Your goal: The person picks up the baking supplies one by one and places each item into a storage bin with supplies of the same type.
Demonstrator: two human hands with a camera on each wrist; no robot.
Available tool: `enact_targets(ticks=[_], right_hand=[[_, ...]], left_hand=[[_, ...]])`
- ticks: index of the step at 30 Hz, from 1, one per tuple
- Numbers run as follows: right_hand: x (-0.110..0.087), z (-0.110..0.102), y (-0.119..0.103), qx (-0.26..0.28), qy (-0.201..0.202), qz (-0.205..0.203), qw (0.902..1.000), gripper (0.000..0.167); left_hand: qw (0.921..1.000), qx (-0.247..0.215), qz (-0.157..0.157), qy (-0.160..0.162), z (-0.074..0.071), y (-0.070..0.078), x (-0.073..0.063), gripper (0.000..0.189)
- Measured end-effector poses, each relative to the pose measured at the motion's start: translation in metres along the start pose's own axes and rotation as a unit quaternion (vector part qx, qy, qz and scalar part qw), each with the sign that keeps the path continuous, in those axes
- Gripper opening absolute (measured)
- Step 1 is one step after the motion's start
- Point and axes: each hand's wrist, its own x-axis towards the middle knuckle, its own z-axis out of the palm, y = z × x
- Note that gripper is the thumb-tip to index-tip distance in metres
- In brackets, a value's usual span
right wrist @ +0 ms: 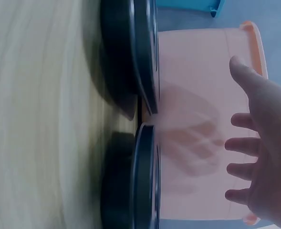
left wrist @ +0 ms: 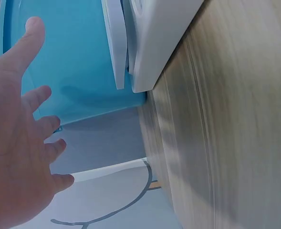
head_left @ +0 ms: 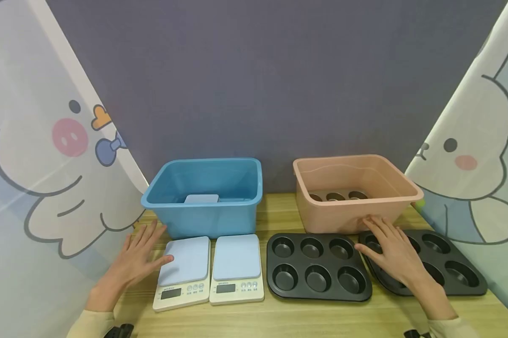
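Here, the left hand (head_left: 131,264) and right hand (head_left: 395,258) spread wide, empty; best grip the left scale (head_left: 185,263) and right tray (head_left: 448,257) by the edges.

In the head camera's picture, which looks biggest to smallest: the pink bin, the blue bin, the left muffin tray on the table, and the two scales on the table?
1. Pink bin and blue bin: too alike to rank.
2. Left muffin tray.
3. Left scale and right scale: too alike to rank.
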Motion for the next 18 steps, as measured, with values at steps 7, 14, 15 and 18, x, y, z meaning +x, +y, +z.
enact_targets(ticks=[7, 14, 15, 18], right_hand=[[0.006, 0.004, -0.006, 0.011, 0.069, -0.058, 0.9958, 0.057], [0.009, 0.009, -0.013, 0.048, 0.057, -0.070, 0.9948, 0.046], [0.010, 0.009, -0.016, 0.054, 0.055, -0.074, 0.9943, 0.045], [0.015, 0.012, -0.022, 0.071, 0.044, -0.079, 0.9934, 0.042]], left_hand=[[0.9995, -0.004, 0.012, 0.028, 0.001, -0.003, 0.000, 0.081], [0.9943, -0.043, 0.013, 0.097, -0.010, 0.000, 0.005, 0.067], [0.9924, -0.060, 0.003, 0.107, -0.012, 0.000, 0.004, 0.065], [0.9835, -0.113, -0.043, 0.134, -0.019, 0.000, 0.003, 0.065]])
